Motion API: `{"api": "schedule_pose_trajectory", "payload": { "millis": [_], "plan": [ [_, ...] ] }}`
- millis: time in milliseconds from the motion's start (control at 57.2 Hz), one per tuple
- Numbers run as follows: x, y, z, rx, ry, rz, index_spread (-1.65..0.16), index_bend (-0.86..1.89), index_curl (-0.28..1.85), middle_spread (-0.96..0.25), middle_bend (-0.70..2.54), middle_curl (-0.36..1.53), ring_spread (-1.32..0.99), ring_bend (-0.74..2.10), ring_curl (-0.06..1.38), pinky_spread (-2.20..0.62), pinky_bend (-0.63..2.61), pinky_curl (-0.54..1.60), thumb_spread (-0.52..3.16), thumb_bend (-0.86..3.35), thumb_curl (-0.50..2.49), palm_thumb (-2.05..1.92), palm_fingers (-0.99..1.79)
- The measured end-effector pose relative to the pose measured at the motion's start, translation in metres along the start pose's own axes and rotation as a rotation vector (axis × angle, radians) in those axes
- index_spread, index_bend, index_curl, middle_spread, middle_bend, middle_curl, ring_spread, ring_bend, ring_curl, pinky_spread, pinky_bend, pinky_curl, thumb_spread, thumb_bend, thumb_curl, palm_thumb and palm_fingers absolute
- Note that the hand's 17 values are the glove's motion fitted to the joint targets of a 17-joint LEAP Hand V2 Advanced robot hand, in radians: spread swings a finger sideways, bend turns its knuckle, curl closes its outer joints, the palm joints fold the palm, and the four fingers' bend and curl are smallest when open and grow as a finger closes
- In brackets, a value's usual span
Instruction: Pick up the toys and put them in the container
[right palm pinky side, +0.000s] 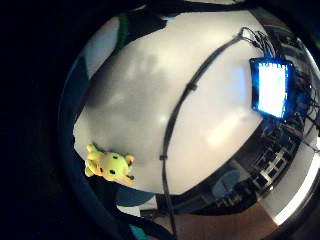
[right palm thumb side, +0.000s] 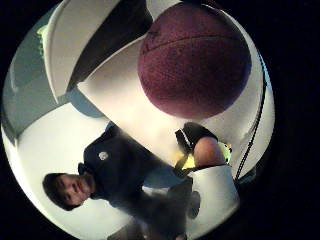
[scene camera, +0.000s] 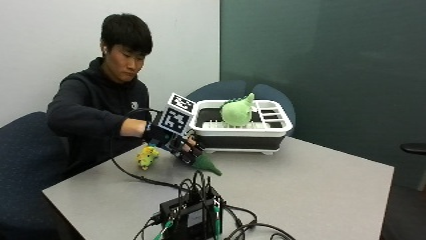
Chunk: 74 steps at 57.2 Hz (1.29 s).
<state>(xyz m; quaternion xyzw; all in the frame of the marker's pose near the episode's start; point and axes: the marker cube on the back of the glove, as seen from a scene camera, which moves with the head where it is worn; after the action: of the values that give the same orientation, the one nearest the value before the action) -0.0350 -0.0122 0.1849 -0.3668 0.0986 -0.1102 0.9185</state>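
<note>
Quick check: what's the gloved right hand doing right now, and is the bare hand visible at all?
Right hand: gripping a maroon football.
Bare left hand: not in view, cannot be told.

From my end it's a small office room: pale wall on one side, dark teal wall filling the rest. Grey table in the middle, blue padded chairs around it, two more chair backs behind. Even, soft light, no harsh shadows.
</note>
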Motion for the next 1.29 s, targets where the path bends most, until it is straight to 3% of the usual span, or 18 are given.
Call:
{"api": "schedule_pose_trajectory", "payload": {
  "millis": [349,419,542,681,821,996,1100,1153,1188,1205,1293],
  "plan": [
    [0.001,0.003,0.008,0.010,0.013,0.028,-0.26,0.44,0.44,0.01,0.13,0.17,0.00,0.13,0.11,0.03,0.66,0.33,1.25,-0.02,0.39,0.50,-0.16],
    [0.001,0.005,0.011,0.001,0.005,0.031,-0.22,0.39,0.46,0.00,0.21,0.20,0.00,0.19,0.12,0.03,0.61,0.33,1.25,-0.02,0.39,0.50,-0.08],
    [0.005,0.007,0.013,0.002,0.027,0.040,-0.21,-0.02,0.34,-0.05,0.43,0.29,-0.02,0.33,0.18,0.04,0.63,0.33,1.25,-0.02,0.39,0.48,-0.07],
    [0.006,0.006,0.018,-0.008,0.033,0.035,-0.26,0.10,0.27,-0.08,0.51,0.35,-0.03,0.39,0.21,0.04,0.63,0.34,1.25,-0.02,0.39,0.45,-0.06],
    [0.004,-0.001,0.027,-0.033,-0.064,0.006,-0.28,0.30,0.35,-0.08,0.43,0.36,-0.03,0.19,0.18,0.03,0.60,0.33,1.26,-0.01,0.39,0.45,-0.09],
    [0.003,-0.011,0.032,0.064,-0.063,-0.019,-0.27,0.22,0.37,-0.10,0.58,0.42,-0.07,0.16,0.15,0.02,0.47,0.31,1.30,0.03,0.44,0.53,-0.03],
    [-0.002,-0.016,0.035,0.209,-0.109,-0.048,-0.29,0.31,0.38,-0.12,0.80,0.49,-0.16,0.34,0.19,0.00,0.21,0.23,1.33,0.06,0.48,0.60,0.31],
    [-0.003,-0.018,0.034,0.280,-0.134,-0.043,-0.29,0.30,0.39,-0.13,0.82,0.51,-0.23,0.65,0.27,-0.05,0.13,0.20,1.24,0.08,0.52,0.67,0.52],
    [-0.001,-0.018,0.028,0.336,-0.117,-0.021,-0.29,0.32,0.41,-0.13,0.85,0.53,-0.27,0.74,0.30,-0.09,0.18,0.20,1.17,0.07,0.55,0.69,0.62],
    [0.003,-0.018,0.022,0.372,-0.097,0.000,-0.30,0.34,0.43,-0.14,0.87,0.55,-0.29,0.78,0.32,-0.14,0.33,0.25,1.13,0.07,0.57,0.70,0.82],
    [0.010,-0.006,-0.015,0.539,0.008,0.060,-0.32,0.42,0.48,-0.17,0.92,0.60,-0.35,0.93,0.39,-0.24,0.50,0.30,0.99,0.06,0.64,0.72,1.08]
  ]
}}
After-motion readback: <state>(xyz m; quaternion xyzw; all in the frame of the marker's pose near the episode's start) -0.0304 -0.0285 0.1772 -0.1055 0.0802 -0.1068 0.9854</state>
